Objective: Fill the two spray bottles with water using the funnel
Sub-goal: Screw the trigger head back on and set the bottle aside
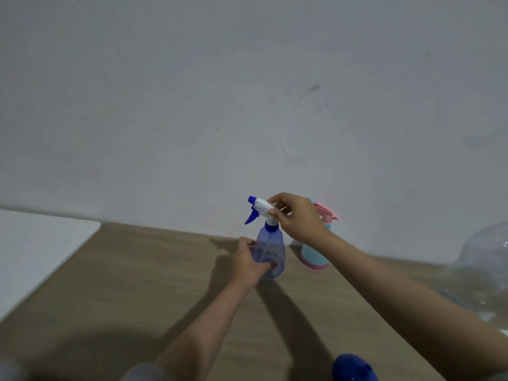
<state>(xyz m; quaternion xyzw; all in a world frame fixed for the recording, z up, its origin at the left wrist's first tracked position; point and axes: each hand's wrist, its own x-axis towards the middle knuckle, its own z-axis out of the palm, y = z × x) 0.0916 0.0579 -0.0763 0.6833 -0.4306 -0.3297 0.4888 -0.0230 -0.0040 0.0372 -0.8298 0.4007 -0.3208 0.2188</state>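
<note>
Translucent blue plastic spray bottle point(270, 254), contents unclear to me, gripped by my left hand point(248, 261); right hand point(298, 218) pinches its white trigger head point(262, 207).

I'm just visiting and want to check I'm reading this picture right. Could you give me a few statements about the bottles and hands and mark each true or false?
1. The left hand grips the body of the blue bottle. True.
2. The right hand is on the pink bottle. False: it holds the blue bottle's spray head.
3. The blue bottle's spray head is already off. False: it still sits on the neck.
4. The pink bottle stands behind the right hand, near the wall. True.
5. The blue bottle lies on its side. False: it is upright on the table.
</note>
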